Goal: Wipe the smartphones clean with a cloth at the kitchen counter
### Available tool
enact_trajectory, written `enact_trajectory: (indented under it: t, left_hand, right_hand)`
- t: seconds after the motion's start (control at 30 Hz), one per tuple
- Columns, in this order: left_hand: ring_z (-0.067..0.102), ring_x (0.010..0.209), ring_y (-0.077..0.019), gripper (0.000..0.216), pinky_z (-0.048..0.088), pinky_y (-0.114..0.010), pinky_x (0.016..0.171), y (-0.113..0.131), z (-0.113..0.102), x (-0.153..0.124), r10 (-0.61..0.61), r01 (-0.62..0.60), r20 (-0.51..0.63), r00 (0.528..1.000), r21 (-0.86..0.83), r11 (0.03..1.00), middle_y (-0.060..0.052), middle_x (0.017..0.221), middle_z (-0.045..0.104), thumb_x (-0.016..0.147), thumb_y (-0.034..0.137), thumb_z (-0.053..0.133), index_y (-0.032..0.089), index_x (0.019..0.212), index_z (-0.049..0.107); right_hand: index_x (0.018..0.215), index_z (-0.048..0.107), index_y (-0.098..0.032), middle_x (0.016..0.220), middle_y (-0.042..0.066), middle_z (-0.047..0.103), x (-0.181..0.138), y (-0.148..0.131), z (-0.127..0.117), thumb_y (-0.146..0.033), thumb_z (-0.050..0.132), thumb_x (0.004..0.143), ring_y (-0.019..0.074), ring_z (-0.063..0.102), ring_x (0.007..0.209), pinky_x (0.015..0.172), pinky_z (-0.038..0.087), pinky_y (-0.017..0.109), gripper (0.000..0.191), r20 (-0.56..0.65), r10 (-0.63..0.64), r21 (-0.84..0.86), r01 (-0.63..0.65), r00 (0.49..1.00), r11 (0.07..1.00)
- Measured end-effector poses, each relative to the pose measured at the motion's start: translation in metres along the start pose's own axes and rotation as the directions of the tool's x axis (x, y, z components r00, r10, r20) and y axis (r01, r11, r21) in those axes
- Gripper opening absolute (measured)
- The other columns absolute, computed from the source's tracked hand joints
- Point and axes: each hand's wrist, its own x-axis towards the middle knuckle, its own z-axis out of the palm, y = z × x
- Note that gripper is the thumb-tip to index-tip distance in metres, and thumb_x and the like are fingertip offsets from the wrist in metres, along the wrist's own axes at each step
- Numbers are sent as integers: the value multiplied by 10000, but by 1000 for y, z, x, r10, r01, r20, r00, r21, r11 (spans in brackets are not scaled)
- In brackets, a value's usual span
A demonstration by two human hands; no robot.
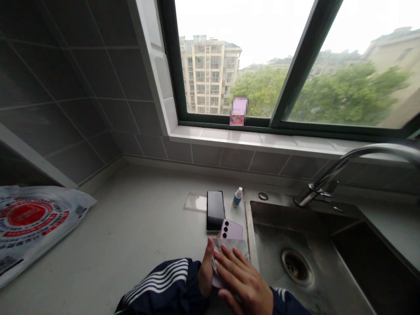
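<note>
A lavender phone [231, 229] lies back-up on the counter by the sink's left rim, its lower part under a grey cloth [242, 245]. My right hand [244, 282] lies flat on the cloth with its fingers stretched out. My left hand [205, 271] grips the phone's left edge, thumb up along its side. Both arms wear dark sleeves with white stripes. Just beyond the lavender phone lies a black phone [215, 209], screen up.
A small white bottle [237, 197] stands right of the black phone, and a clear flat case [196, 202] lies to its left. A steel sink [328, 271] with a faucet [331, 174] fills the right. A printed plastic bag [29, 223] lies far left. The window sill is behind.
</note>
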Motion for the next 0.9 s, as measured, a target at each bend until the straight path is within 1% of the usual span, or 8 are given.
enact_trajectory:
  t: [0.2,0.37,0.47,0.53,0.6,0.73,0.83,0.9]
  left_hand:
    - [601,1123,-288,827,442,-382,1003,1,14,-24,-69,67,79,995,25,997,-154,1108,668,697,665,624,113,1305,528]
    - [676,922,-258,743,525,-399,814,-1,10,-54,-29,34,-42,999,136,990,-121,1102,664,832,683,392,269,1444,313]
    - [682,715,-233,756,533,-372,640,9,8,-64,-145,160,-66,987,374,914,-131,1020,672,847,679,345,282,1473,199]
    - [658,698,-209,703,530,-367,622,24,10,-66,-60,100,-94,994,515,851,-126,1037,659,873,660,281,294,1468,206]
    - [631,757,-190,650,515,-324,635,44,14,-64,148,-78,-39,988,702,707,-121,1087,639,900,596,312,278,1462,240]
    - [583,856,-171,594,494,-318,755,93,21,-50,439,-112,17,898,975,190,-77,1180,600,918,555,320,335,1465,251]
    - [581,937,-189,591,463,-334,851,124,20,-33,561,24,122,819,969,-247,-50,1152,597,896,573,353,368,1446,290]
    - [600,896,-207,635,469,-338,792,138,18,-21,622,226,111,775,870,-437,-52,1075,598,871,626,339,378,1451,271]
  right_hand:
    - [1211,594,-131,1375,119,536,-3,3,-7,-95,577,878,298,390,1354,1098,372,487,335,-200,99,155,-68,975,986]
    - [1160,608,-176,1316,111,592,-3,1,-11,-50,580,862,300,458,1309,1068,403,504,325,-278,220,340,-118,935,933]
    - [1115,627,-204,1229,101,649,-3,0,-12,-41,554,874,286,542,1234,1006,466,479,300,-363,377,502,-162,852,849]
    - [1063,647,-220,1163,91,678,-4,1,-12,-65,538,892,265,611,1140,941,510,439,255,-384,536,621,-219,752,753]
    - [1008,670,-228,1088,81,701,-5,4,-12,-119,537,909,244,661,1032,886,530,401,198,-360,658,694,-281,661,663]
    - [966,698,-216,971,77,721,-4,12,-9,-193,558,915,231,686,914,825,534,362,151,-309,735,724,-352,603,593]
    - [932,703,-200,927,81,721,-2,13,-6,-224,563,915,232,688,874,791,537,352,143,-292,738,734,-352,609,581]
    - [913,704,-194,906,81,719,-1,12,-6,-237,557,917,231,688,855,774,539,348,153,-276,731,743,-343,625,574]
